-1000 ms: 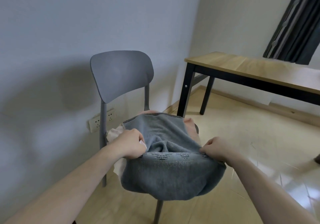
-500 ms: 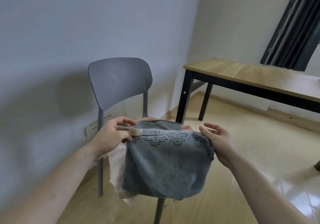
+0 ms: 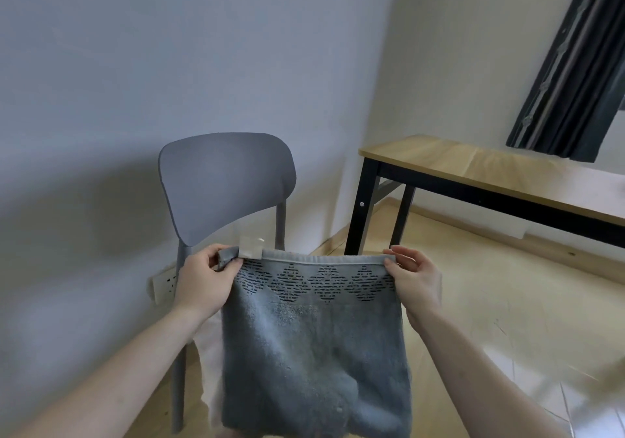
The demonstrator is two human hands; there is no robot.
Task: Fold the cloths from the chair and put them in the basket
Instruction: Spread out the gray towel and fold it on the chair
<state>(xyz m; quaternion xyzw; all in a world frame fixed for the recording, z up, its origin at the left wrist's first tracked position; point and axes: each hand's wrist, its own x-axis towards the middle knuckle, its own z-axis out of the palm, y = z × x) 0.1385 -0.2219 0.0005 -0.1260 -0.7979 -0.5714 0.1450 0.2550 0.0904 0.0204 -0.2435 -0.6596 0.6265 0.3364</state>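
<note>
- Holding a grey-blue towel (image 3: pixel 314 346) up by its top hem, both bare hands are raised in front of the chest, forearms reaching in from the lower corners of the view.
- The left hand (image 3: pixel 203 283) has its grip pinched on the towel's upper left corner, thumb on the near face, the corner rolled over slightly above the fingers.
- The right hand (image 3: pixel 417 280) has its grip pinched on the upper right corner between thumb and forefinger, with the other fingers spread loosely behind the cloth.
- Between the two hands the hem is stretched nearly level, and the towel hangs flat and open below it, its lower edge running out of the bottom of the view.
- A band of dark diamond-shaped woven motifs (image 3: pixel 314 283) runs across the towel just under the hem.
- A small pale tag (image 3: pixel 251 247) stands up from the hem just beside the left hand; any writing on it is too blurred to read.
- Behind the towel stands a grey plastic chair (image 3: pixel 225 184) against the wall; its seat is hidden by the towel.
- A pale cloth (image 3: pixel 209 353) shows at the towel's left edge, hanging down beside the chair's front leg.
- A wall socket (image 3: pixel 162 282) sits low on the wall, partly covered by the left hand.
- To the right, well apart, is a wooden worktop (image 3: pixel 490 170) on black legs, with a dark curtain (image 3: pixel 575 65) above it.
</note>
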